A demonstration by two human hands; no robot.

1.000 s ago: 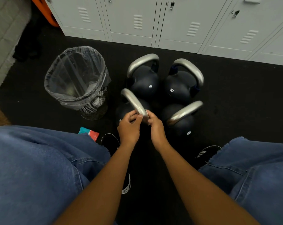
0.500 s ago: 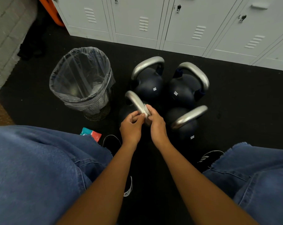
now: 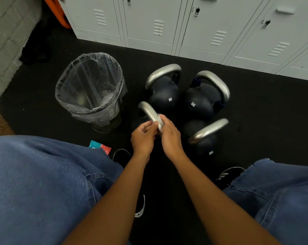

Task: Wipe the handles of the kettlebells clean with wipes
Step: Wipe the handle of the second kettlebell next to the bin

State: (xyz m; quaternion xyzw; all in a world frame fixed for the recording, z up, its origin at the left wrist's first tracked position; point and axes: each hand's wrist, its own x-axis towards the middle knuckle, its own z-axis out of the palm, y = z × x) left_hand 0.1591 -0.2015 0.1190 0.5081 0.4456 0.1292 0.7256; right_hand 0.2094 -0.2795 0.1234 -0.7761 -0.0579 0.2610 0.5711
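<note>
Hands (image 3: pixel 143 137) (image 3: pixel 170 137) curled together, pinching wipe (image 3: pixel 160 122) on kettlebell handle (image 3: pixel 148 110)

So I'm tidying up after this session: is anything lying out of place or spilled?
One thing: a teal and red packet lies loose on the black floor below the lined bin, partly hidden by a knee. The four kettlebells stand upright and nothing looks spilled.
</note>
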